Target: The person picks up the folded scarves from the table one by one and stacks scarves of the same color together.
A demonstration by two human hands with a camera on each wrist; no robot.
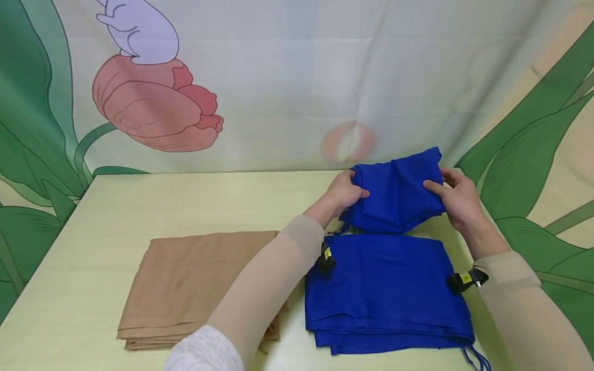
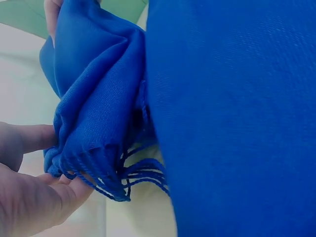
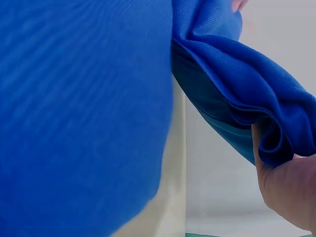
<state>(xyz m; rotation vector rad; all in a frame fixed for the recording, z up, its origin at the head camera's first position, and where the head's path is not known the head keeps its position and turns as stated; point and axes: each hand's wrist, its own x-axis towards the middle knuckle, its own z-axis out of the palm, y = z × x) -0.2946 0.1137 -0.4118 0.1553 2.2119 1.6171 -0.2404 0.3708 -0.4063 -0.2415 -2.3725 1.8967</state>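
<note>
Both hands hold a bunched blue fringed scarf (image 1: 396,193) above the back right of the table. My left hand (image 1: 344,191) pinches its left end, thumb in front; in the left wrist view, thumb and fingers (image 2: 74,192) grip the cloth beside its knotted fringe (image 2: 143,173). At the right end, my right hand (image 1: 457,198) grips the edge, and the right wrist view shows the cloth's folded layers (image 3: 237,84) curling over the thumb side. Nearer the front lies a second blue scarf (image 1: 385,293), folded flat, with tassels at its front right corner.
A folded brown cloth (image 1: 199,278) lies left of the blue one, partly behind the left forearm. The pale yellow table (image 1: 209,201) ends at a printed curtain (image 1: 278,93) at the back, with more of the print along both sides.
</note>
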